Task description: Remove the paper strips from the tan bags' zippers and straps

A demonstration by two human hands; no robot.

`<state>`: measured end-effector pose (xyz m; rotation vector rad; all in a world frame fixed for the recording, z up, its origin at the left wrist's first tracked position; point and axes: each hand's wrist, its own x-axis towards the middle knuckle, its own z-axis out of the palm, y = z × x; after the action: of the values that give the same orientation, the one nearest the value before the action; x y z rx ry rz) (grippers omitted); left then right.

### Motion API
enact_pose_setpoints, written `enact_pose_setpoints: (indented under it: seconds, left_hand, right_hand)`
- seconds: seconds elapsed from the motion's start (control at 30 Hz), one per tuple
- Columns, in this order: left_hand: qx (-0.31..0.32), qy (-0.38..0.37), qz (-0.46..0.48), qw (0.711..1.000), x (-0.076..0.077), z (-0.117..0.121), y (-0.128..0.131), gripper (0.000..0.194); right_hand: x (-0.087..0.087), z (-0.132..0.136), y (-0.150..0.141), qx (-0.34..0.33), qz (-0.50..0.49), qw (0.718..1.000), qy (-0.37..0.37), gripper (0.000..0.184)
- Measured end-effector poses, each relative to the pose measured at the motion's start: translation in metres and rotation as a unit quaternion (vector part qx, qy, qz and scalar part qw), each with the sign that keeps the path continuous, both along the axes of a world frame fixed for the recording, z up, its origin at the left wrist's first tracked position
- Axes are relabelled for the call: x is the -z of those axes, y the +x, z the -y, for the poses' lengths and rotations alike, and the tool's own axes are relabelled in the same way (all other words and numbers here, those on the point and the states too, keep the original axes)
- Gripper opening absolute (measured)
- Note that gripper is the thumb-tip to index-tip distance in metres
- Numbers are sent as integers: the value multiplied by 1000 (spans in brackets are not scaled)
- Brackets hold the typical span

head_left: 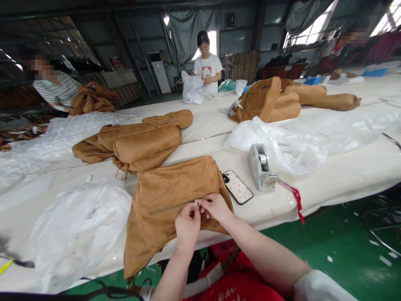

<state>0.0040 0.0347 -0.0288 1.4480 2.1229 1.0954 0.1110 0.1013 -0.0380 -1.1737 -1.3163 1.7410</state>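
Note:
A brown leather bag [175,179] lies flat at the table's front edge, its long zipper [169,207] running across the upper side. Over the zipper's right end, my left hand [189,219] and my right hand [214,207] meet, fingertips pinched together. Between them shows a small white piece [196,204], too small to name exactly; both hands seem to grip it. Just right of the bag rests a phone [238,187] in a patterned case.
A grey tape dispenser [261,167] with a red strip stands to the right. Plastic bags [81,225] lie left and right. More brown bags [147,142] sit farther back on the white table [206,146]. Across it a person [208,67] stands; others are at the left and far right.

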Motion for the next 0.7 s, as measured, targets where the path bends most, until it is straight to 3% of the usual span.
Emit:
enact_pose_setpoints:
  seconds: [0.17, 0.43, 0.53, 0.63, 0.7]
  left_hand:
    - [5, 13, -48, 999, 1, 2, 3, 21]
    - [35, 30, -1, 999, -3, 3, 0, 22]
    - [28, 12, 111, 993, -3, 1, -7, 24]
    - [18, -1, 233, 972, -1, -1, -12, 30]
    - [14, -6, 255, 967, 0, -2, -12, 36]
  right_hand:
    - [-4, -1, 1, 1, -24, 1000, -14, 30]
    - [2, 4, 5, 13, -101, 995, 19, 34]
    - [4, 6, 5, 18, -81, 996, 37, 34]
    - [1, 7, 4, -57, -20, 998, 21, 35]
    - [-3, 7, 2, -85, -13, 996, 2, 38]
